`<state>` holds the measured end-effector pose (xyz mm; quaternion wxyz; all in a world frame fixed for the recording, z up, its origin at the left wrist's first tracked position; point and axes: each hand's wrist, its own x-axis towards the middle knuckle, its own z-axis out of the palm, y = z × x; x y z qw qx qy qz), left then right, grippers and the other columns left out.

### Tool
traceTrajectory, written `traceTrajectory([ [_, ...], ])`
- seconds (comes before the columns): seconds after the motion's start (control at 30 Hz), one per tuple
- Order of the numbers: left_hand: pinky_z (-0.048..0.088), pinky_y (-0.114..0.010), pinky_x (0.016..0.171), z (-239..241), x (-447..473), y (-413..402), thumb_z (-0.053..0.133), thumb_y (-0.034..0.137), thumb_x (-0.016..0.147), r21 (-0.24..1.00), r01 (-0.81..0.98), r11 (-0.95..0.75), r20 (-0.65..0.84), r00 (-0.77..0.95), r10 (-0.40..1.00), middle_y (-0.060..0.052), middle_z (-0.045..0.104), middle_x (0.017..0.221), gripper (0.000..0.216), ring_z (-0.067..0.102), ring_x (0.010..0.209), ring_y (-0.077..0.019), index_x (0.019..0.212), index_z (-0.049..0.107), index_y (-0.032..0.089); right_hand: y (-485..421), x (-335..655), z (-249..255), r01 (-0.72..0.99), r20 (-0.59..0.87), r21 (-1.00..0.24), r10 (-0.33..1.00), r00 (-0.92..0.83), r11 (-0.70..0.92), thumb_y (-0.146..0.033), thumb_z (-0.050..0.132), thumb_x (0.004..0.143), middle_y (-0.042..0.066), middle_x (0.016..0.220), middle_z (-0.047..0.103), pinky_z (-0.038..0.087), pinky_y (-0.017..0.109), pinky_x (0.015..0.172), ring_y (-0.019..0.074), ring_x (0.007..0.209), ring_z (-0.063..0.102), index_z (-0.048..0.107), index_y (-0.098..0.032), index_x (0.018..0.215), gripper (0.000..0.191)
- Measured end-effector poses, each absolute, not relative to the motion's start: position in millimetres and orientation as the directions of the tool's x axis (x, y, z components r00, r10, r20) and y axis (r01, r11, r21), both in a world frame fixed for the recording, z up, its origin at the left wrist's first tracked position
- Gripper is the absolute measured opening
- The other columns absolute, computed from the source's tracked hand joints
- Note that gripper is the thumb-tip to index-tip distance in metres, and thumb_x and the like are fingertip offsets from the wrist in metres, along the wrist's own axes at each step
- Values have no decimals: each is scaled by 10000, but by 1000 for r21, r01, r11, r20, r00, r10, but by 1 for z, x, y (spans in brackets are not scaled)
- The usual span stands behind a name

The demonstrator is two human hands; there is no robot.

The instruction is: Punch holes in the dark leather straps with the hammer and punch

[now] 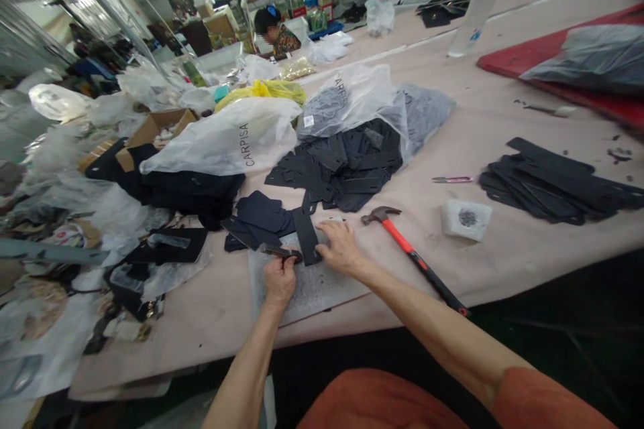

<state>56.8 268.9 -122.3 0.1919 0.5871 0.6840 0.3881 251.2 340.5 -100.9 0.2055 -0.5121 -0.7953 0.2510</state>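
My left hand [280,279] is closed on a slim dark piece [274,251], whose kind I cannot make out. Its far end points left. My right hand [343,247] bends its fingers at the right edge of a black strip [306,234], gripping it by its near end. The strip lies over a grey speckled board [314,295] at the table's front edge. Just beyond my left hand, black flat cut pieces [259,214] overlap in a loose stack. To the right of my right hand lies a claw hammer [415,258] with a red and black handle.
Behind the hands is a heap of black strips [347,164], beside printed plastic bags [226,134]. On the right are a white block [466,219], a small pink-handled tool [453,179] and more black strips [548,181]. Bags and scraps crowd the left. A person [276,33] sits beyond the table.
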Motion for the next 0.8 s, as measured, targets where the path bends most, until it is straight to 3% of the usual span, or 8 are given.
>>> traceTrajectory([
  [0.13,553,-342,820,-124,61,268,471,239,871,757,654,20,202,-263,943,-61,742,924,229,692,888,-212,951,680,186,370,226,-98,786,-56,-573,946,-320,232,-398,633,795,163,1221,626,248,470,1036,311,1197,491,555,-150,1248,523],
  [0.4,544,-335,846,-127,62,264,475,167,854,777,629,-23,219,-236,947,-71,737,965,232,687,924,-209,956,682,179,415,203,-80,808,-39,-568,976,-215,156,-238,523,830,82,998,709,430,305,829,216,937,646,596,-174,1192,375],
  [0.5,538,-335,847,-129,62,263,471,153,854,790,612,-19,207,-238,949,-79,733,965,238,684,925,-213,960,684,169,462,233,-48,832,97,-538,990,-100,137,-260,466,875,128,1124,658,421,351,889,246,1034,602,522,-147,1284,427],
  [0.6,536,-331,831,-130,61,263,470,146,854,800,600,-22,206,-240,949,-84,728,952,240,684,905,-212,963,683,157,494,244,-22,880,404,-467,906,125,86,-315,571,825,202,1253,561,394,459,937,340,1159,504,501,-100,1301,527],
  [0.67,536,-328,820,-131,61,263,472,145,854,802,597,-23,203,-237,950,-83,727,941,238,684,890,-209,967,680,156,491,228,-18,886,434,-422,901,9,195,-342,581,831,190,1244,557,400,449,937,329,1150,502,543,-113,1259,487],
  [0.73,535,-326,818,-131,61,263,472,144,852,802,596,-20,198,-235,951,-82,726,943,237,683,890,-209,970,677,161,470,194,-28,832,302,-394,910,-284,390,-388,550,865,142,1163,599,420,384,920,270,1073,552,606,-149,1179,398],
  [0.8,534,-326,813,-131,60,263,471,147,852,802,597,-16,194,-236,952,-82,725,943,233,684,895,-213,971,670,167,441,154,-44,765,144,-369,845,-514,528,-483,568,851,118,1138,608,432,338,901,239,1026,575,621,-171,1164,445],
])
